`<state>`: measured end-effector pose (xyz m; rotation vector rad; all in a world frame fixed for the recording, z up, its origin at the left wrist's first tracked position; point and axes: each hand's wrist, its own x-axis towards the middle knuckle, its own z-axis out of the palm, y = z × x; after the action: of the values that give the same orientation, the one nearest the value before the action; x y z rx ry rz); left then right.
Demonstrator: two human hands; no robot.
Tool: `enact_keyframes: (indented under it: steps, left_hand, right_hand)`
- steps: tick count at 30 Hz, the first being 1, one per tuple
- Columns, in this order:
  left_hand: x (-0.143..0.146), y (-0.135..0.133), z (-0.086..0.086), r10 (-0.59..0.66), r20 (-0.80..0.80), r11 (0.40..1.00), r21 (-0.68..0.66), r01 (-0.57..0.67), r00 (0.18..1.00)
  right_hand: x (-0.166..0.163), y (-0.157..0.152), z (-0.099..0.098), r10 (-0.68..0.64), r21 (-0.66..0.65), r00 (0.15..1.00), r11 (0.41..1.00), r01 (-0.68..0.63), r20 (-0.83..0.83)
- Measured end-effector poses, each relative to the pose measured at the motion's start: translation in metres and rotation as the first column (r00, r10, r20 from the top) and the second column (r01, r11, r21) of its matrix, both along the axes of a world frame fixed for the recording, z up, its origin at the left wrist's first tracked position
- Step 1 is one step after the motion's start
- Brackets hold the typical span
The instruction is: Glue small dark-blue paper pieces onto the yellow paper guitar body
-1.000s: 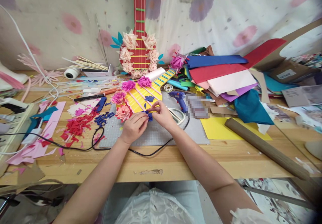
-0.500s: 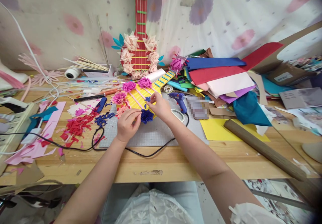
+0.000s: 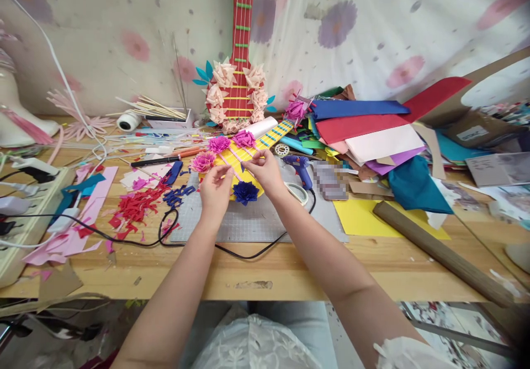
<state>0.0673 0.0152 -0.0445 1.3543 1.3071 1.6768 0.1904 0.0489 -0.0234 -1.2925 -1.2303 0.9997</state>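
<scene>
A yellow paper guitar (image 3: 232, 165) with pink strips lies on a grey cutting mat (image 3: 248, 225). Pink paper flowers (image 3: 202, 162) line its left edge. A dark blue paper flower (image 3: 245, 191) rests at its near end, between my hands and free of both. My left hand (image 3: 215, 188) is curled against the guitar's left side, thumb up. My right hand (image 3: 265, 173) pinches something small over the guitar's body; I cannot make out what.
A blue glue gun (image 3: 298, 167) and scissors (image 3: 296, 191) lie right of my hands, with a black cable (image 3: 165, 239) looping across the mat. Red scraps (image 3: 136, 203), a power strip (image 3: 25, 214), stacked coloured paper (image 3: 364, 126), a brown roll (image 3: 439, 253) and a red paper guitar (image 3: 238, 82) surround them.
Both hands held the blue flower together; it now lies on the guitar's near end. The hands have moved up and apart onto the guitar's body.
</scene>
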Motion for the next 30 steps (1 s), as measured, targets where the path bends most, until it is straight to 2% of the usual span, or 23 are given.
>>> enact_keyframes:
  steps: [3,7,11,14,17,19,20,22,23,24,26,28,30]
  left_hand:
    - [0.017,0.001,0.007,-0.081,0.179,0.992,-0.081,0.097,0.98]
    - [0.026,-0.002,0.016,-0.093,0.332,0.979,-0.142,0.148,0.939]
    - [0.024,-0.003,0.019,-0.056,0.397,0.972,-0.19,0.142,0.916]
    - [0.022,-0.002,0.021,-0.029,0.398,0.965,-0.228,0.13,0.917]
    - [0.017,-0.002,0.024,-0.007,0.401,0.96,-0.254,0.119,0.916]
    - [0.013,-0.002,0.025,0.005,0.396,0.953,-0.28,0.116,0.918]
    - [0.011,-0.002,0.026,0.01,0.389,0.949,-0.294,0.114,0.921]
    - [0.007,-0.003,0.025,0.014,0.368,0.944,-0.312,0.11,0.93]
    - [0.006,-0.003,0.025,0.012,0.355,0.943,-0.316,0.108,0.935]
    - [0.006,-0.003,0.025,0.01,0.342,0.942,-0.318,0.106,0.94]
    - [0.005,-0.003,0.026,0.006,0.314,0.941,-0.324,0.101,0.95]
    - [0.005,-0.004,0.027,0.002,0.286,0.937,-0.335,0.098,0.958]
    - [0.005,-0.005,0.029,-0.001,0.264,0.934,-0.345,0.095,0.965]
  right_hand:
    - [-0.005,-0.009,0.003,-0.023,0.002,0.986,1.0,0.024,-0.164]
    - [-0.006,-0.02,0.007,-0.028,-0.04,0.96,0.999,0.018,-0.28]
    - [-0.005,-0.024,0.005,-0.014,-0.083,0.93,0.996,-0.017,-0.366]
    - [0.004,-0.026,0.003,0.007,-0.085,0.937,0.996,-0.04,-0.35]
    - [0.036,-0.032,0.001,0.052,-0.073,0.981,0.995,-0.067,-0.184]
    - [0.071,-0.038,-0.001,0.028,-0.087,0.999,0.996,-0.025,0.036]
    - [0.089,-0.041,-0.002,0.011,-0.097,0.981,0.995,0.008,0.196]
    - [0.125,-0.045,-0.005,-0.03,-0.125,0.847,0.986,0.113,0.531]
    - [0.139,-0.045,-0.007,-0.056,-0.13,0.766,0.975,0.18,0.64]
    - [0.151,-0.043,-0.01,-0.095,-0.115,0.701,0.962,0.247,0.707]
    - [0.162,-0.036,-0.014,-0.166,-0.047,0.635,0.952,0.304,0.754]
    - [0.163,-0.023,-0.02,-0.202,0.041,0.62,0.964,0.264,0.758]
    - [0.156,-0.008,-0.027,-0.153,0.028,0.632,0.979,0.203,0.76]
